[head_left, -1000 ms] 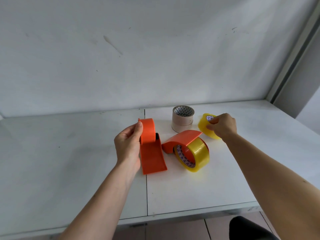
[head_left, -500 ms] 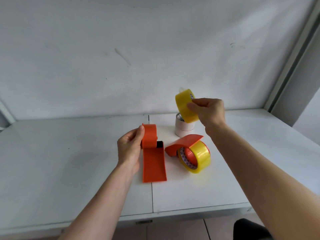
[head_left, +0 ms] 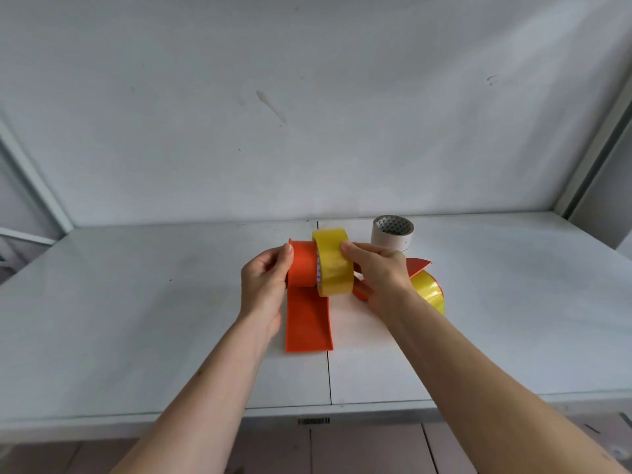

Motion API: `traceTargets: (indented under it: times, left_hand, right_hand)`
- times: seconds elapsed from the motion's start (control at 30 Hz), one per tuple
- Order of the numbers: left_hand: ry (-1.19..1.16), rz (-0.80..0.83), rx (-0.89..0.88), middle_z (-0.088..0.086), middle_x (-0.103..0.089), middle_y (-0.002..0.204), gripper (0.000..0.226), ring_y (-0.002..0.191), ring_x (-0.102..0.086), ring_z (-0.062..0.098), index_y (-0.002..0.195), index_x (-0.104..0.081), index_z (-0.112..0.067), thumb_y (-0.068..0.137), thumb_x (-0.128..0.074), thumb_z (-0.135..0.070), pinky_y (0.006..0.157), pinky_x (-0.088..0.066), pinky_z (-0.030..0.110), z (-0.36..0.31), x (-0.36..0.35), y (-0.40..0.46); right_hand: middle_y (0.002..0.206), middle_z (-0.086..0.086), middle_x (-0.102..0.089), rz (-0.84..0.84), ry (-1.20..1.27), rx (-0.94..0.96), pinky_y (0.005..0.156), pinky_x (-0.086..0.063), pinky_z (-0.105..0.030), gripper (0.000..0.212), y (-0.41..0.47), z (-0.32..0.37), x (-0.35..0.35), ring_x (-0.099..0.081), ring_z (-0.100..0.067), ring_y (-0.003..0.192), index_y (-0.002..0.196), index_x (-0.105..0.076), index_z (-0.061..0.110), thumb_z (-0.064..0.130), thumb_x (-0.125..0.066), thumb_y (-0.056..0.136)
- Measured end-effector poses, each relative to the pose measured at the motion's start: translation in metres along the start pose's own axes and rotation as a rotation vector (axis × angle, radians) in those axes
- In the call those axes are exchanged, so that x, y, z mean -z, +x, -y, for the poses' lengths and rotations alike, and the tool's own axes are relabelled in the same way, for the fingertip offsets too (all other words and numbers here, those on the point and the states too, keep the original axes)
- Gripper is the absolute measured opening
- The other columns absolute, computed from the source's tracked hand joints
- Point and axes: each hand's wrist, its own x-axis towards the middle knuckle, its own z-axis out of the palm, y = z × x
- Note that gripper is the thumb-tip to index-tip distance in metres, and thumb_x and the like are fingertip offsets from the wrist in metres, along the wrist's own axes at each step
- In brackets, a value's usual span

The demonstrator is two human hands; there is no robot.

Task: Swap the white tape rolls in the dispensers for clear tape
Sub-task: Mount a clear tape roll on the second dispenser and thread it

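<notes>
At the middle of the desk (head_left: 136,302), seen from the head camera, the orange dispenser (head_left: 302,268) stands with its flat tail running toward the near edge and its hub axis lying left to right. The clear tape roll (head_left: 333,265), yellowish in tint, sits upright just right of the hub, its hole facing left onto it, touching or nearly so; whether it is seated cannot be told. The right hand (head_left: 379,271) is nearer to it, fingers closed over the roll's top and right face. The left hand (head_left: 265,278) is clamped on the dispenser's left side, bracing it. I judge the roll needs a leftward push along that axis. Farther right lie a second dispenser (head_left: 419,265) already carrying a clear roll (head_left: 429,292), and a white tape roll (head_left: 392,234) flat near the wall.
</notes>
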Motion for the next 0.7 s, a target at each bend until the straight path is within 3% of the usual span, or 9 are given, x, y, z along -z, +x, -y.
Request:
traceTargets:
  times: [0.13, 0.23, 0.33, 0.43, 0.47, 0.53, 0.6, 0.7]
  left_hand:
    - [0.024, -0.007, 0.017, 0.001, -0.064, 0.072, 0.015, 0.068, -0.055, 0.013, 0.082, -0.071, -0.01, 0.093, -0.065, -0.019, 0.071, -0.048, 0.031, 0.0, 0.002, 0.003]
    - [0.075, 0.021, 0.022, 0.006, -0.068, 0.08, 0.015, 0.074, -0.06, 0.017, 0.086, -0.071, -0.009, 0.093, -0.064, -0.02, 0.072, -0.051, 0.031, 0.001, 0.0, 0.002]
    - [0.085, 0.012, 0.056, 0.012, -0.067, 0.084, 0.027, 0.08, -0.061, 0.023, 0.089, -0.069, -0.001, 0.095, -0.062, -0.026, 0.069, -0.052, 0.031, 0.003, -0.003, 0.001]
    - [0.051, 0.009, 0.122, 0.015, -0.062, 0.086, 0.054, 0.08, -0.059, 0.026, 0.095, -0.063, 0.01, 0.093, -0.06, -0.044, 0.07, -0.05, 0.036, 0.0, -0.002, 0.002]
    - [0.058, 0.007, 0.129, 0.015, -0.062, 0.085, 0.057, 0.079, -0.06, 0.026, 0.093, -0.063, 0.009, 0.089, -0.063, -0.048, 0.069, -0.051, 0.036, -0.001, -0.002, 0.002]
    - [0.101, -0.013, 0.123, 0.016, -0.068, 0.085, 0.052, 0.081, -0.066, 0.029, 0.081, -0.064, 0.0, 0.079, -0.072, -0.051, 0.074, -0.055, 0.041, -0.002, -0.002, 0.0]
    - [0.133, -0.05, 0.133, 0.016, -0.072, 0.091, 0.039, 0.087, -0.07, 0.033, 0.082, -0.066, -0.009, 0.077, -0.075, -0.046, 0.081, -0.057, 0.048, -0.004, -0.002, 0.001]
    - [0.184, -0.068, 0.147, 0.009, -0.066, 0.085, 0.026, 0.077, -0.063, 0.025, 0.081, -0.061, -0.01, 0.089, -0.066, -0.035, 0.067, -0.05, 0.034, -0.01, 0.002, 0.004]
  right_hand:
    - [0.085, -0.006, -0.071, 0.047, 0.075, -0.072, 0.074, -0.056, -0.036, 0.011, 0.001, -0.008, -0.008, -0.067, -0.014, 0.073, 0.094, -0.072, 0.006, 0.012, -0.075, 0.085]
    - [0.083, -0.005, -0.072, 0.083, 0.103, -0.133, 0.066, -0.054, -0.032, 0.006, -0.002, -0.012, -0.014, -0.067, -0.014, 0.076, 0.087, -0.071, 0.009, 0.013, -0.074, 0.086]
    - [0.098, -0.013, -0.072, 0.088, 0.098, -0.132, 0.065, -0.057, -0.032, 0.012, -0.004, -0.016, -0.019, -0.067, -0.019, 0.088, 0.09, -0.072, 0.007, 0.016, -0.077, 0.084]
    - [0.088, -0.012, -0.074, 0.095, 0.01, -0.041, 0.053, -0.058, -0.028, 0.014, -0.004, -0.019, -0.023, -0.071, -0.014, 0.067, 0.09, -0.072, 0.006, 0.02, -0.072, 0.089]
    - [0.082, -0.01, -0.074, 0.097, -0.033, -0.002, 0.056, -0.06, -0.031, 0.014, -0.005, -0.02, -0.024, -0.071, -0.015, 0.064, 0.087, -0.073, 0.007, 0.02, -0.07, 0.09]
    - [0.079, -0.01, -0.073, 0.111, -0.104, 0.043, 0.066, -0.061, -0.034, 0.014, -0.008, -0.023, -0.026, -0.069, -0.017, 0.067, 0.082, -0.074, 0.009, 0.019, -0.07, 0.09]
    - [0.069, -0.006, -0.072, 0.13, -0.144, 0.053, 0.056, -0.058, -0.024, 0.016, -0.009, -0.026, -0.027, -0.067, -0.011, 0.057, 0.076, -0.074, 0.007, 0.017, -0.072, 0.088]
    - [0.064, -0.006, -0.067, 0.067, -0.259, 0.086, 0.064, -0.047, -0.03, 0.038, -0.007, -0.029, -0.028, -0.06, -0.016, 0.062, 0.069, -0.072, -0.001, 0.034, -0.075, 0.082]
